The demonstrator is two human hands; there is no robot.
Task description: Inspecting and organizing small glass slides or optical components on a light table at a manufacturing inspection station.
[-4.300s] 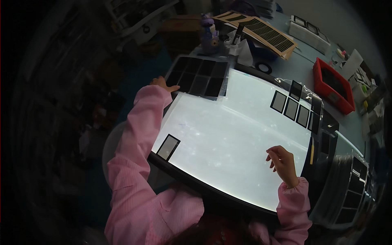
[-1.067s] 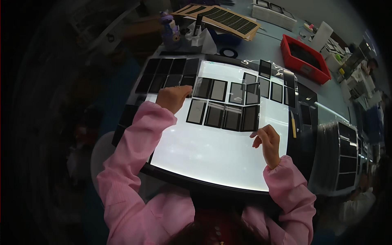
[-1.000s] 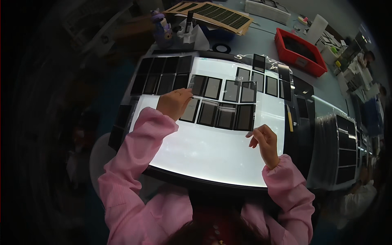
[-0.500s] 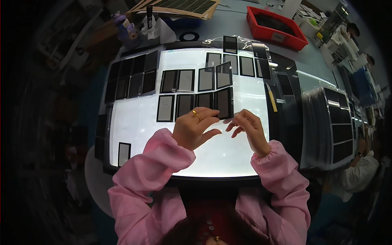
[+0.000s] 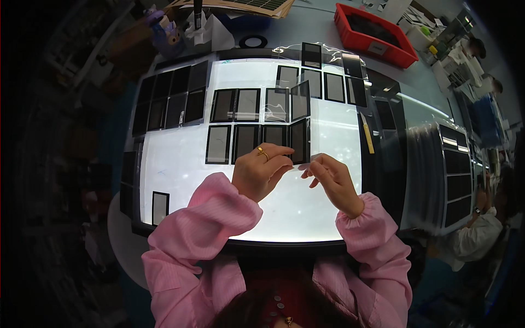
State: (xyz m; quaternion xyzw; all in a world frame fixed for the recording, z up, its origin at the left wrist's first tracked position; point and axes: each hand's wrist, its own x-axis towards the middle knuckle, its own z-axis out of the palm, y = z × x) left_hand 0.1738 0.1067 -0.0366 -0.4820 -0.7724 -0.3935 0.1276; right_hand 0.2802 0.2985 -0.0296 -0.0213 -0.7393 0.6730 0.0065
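On top of the bright white board [image 5: 290, 216] is a clear sheet [image 5: 247, 106] with eight small dark frames in two rows of four. It lies just past both hands, and its right side is bent up. The left hand [image 5: 260, 170], with a gold ring on one finger, is at the bottom edge, and its fingers cover part of the lower row. Its thumb and fingers are close together. The right hand [image 5: 331, 180] is by the bottom right corner, with its thumb and fingertips bunched up small. I cannot tell if either hand is gripping the sheet.

Far to the left is another sheet [image 5: 169, 97] of dark frames. One small framed piece [image 5: 160, 206] lies alone near the left sleeve. To the right is a yellow knife [image 5: 368, 138]. Behind, a red tray [image 5: 395, 54] sits on the worktop [image 5: 311, 30].
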